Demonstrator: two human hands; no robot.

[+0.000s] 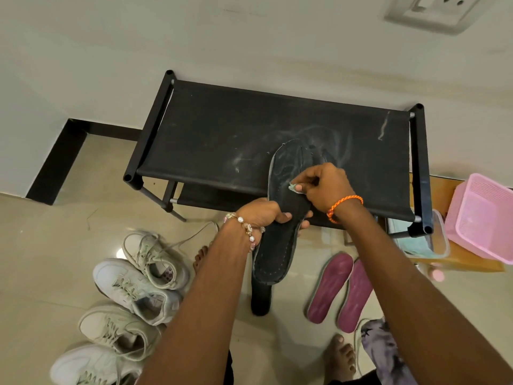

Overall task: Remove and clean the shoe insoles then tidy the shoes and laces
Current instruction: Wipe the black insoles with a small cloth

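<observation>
Left hand [263, 213] of mine is wrapped round the middle of the black insole [280, 218], thumb on top, holding it tilted up off the floor so its face meets my right hand [324, 187], which pinches a small pale wipe [293, 187] against the forefoot to scrub it; nearest my feet lie the two purple insoles [341, 290] side by side on the tiles, probably set apart as handled, and the four pale sneakers [130, 298] wait in a row at my left, one lace trailing; beyond stands the dusty black shoe rack [249, 129], steadying the insole's toe against its top
</observation>
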